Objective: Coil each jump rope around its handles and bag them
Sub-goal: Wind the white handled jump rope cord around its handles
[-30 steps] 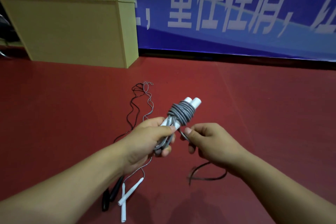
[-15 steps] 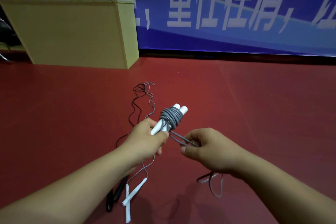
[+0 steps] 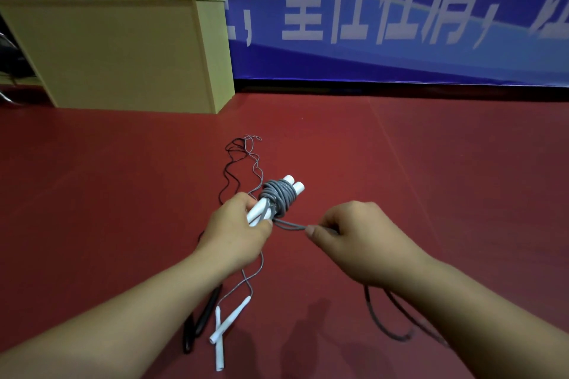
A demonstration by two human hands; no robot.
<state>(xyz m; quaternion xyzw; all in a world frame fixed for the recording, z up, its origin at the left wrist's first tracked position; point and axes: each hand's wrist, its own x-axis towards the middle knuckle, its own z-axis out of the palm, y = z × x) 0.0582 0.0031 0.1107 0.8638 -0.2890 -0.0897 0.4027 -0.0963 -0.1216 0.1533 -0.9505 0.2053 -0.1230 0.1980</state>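
My left hand grips two white handles held side by side, with grey rope coiled around their upper part. My right hand pinches a doubled strand of the same grey rope that runs taut from the coil. The loose tail of that rope loops on the floor below my right wrist. On the red floor lie two more jump ropes: white handles with a thin grey cord, and black handles with a black cord.
A tan wooden box stands at the back left against a blue banner with white characters. The red floor stretches wide to the right. No bag is in view.
My right hand has pulled the doubled strand out to the right, away from the coil. The loose tail on the floor has slid right. My left hand shifted slightly lower on the handles.
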